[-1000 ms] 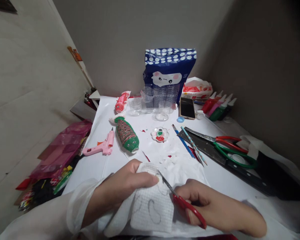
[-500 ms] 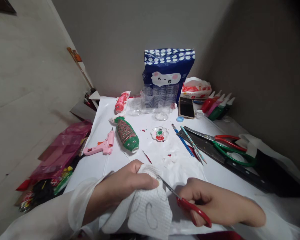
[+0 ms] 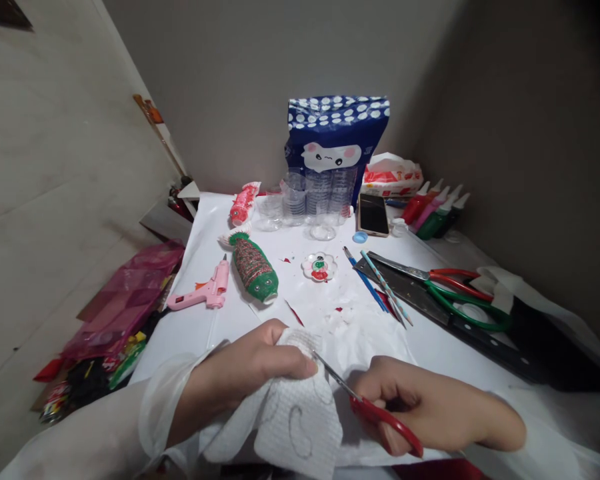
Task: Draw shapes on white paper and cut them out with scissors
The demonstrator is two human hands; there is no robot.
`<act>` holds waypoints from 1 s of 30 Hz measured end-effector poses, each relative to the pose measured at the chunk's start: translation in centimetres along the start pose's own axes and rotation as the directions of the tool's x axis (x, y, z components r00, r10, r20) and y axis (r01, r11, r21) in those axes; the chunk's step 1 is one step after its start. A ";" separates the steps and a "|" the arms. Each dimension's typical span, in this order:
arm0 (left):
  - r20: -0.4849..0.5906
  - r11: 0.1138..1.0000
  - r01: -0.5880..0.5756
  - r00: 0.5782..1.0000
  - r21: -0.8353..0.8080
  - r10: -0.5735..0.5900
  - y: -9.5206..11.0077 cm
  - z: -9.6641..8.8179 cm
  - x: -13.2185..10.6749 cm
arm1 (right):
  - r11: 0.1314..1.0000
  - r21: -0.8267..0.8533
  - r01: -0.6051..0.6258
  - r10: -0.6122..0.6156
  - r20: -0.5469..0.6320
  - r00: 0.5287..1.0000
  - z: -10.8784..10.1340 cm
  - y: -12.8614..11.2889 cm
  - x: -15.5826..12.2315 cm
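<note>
A: How many hands do you have here?
B: Two: your left hand, and your right hand with one pair of scissors.
A: Fish on your worktop?
B: Two toward the left edge: one red fish, one green fish. One glue gun too.
A: Along your far edge?
B: One blue bag, one phone, three stacks of clear cups, and five paint bottles by the far right corner.
A: Your right edge?
B: One pencil, one red handle, one green handle; whether the handles make one pair or two, you can't tell.
</note>
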State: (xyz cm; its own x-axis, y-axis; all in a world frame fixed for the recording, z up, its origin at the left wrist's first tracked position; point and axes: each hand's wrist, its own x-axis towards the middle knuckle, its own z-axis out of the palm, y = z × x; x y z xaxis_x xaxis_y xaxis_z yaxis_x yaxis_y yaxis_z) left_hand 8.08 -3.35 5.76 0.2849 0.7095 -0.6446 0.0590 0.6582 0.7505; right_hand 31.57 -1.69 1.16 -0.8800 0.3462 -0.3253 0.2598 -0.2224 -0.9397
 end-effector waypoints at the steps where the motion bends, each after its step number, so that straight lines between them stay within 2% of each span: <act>1: -0.007 1.000 0.001 1.000 0.000 -0.001 0.0 0.0 0.0 | 1.000 0.001 0.001 -0.001 0.002 1.000 0.0 0.0 0.0; 10: 0.015 1.000 0.008 1.000 -0.013 -0.008 0.3 0.2 0.0 | 1.000 -0.015 0.015 -0.016 -0.014 1.000 -0.1 0.1 0.0; 17: 0.021 1.000 0.005 1.000 -0.030 -0.005 0.3 0.3 -0.2 | 0.999 -0.038 -0.037 0.037 -0.004 0.999 -0.4 0.1 -0.2; 30: 0.019 0.996 0.093 0.996 -0.001 -0.093 0.1 0.0 -0.3 | 0.996 -0.045 -0.076 0.077 0.023 0.997 -0.5 0.1 -0.4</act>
State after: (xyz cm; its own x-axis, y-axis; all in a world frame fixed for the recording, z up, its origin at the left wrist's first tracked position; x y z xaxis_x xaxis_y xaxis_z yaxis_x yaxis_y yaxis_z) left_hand 7.98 -3.54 6.02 0.2962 0.6405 -0.7085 0.0843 0.7214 0.6874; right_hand 32.17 -1.37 1.10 -0.8663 0.3066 -0.3944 0.3440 -0.2065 -0.9160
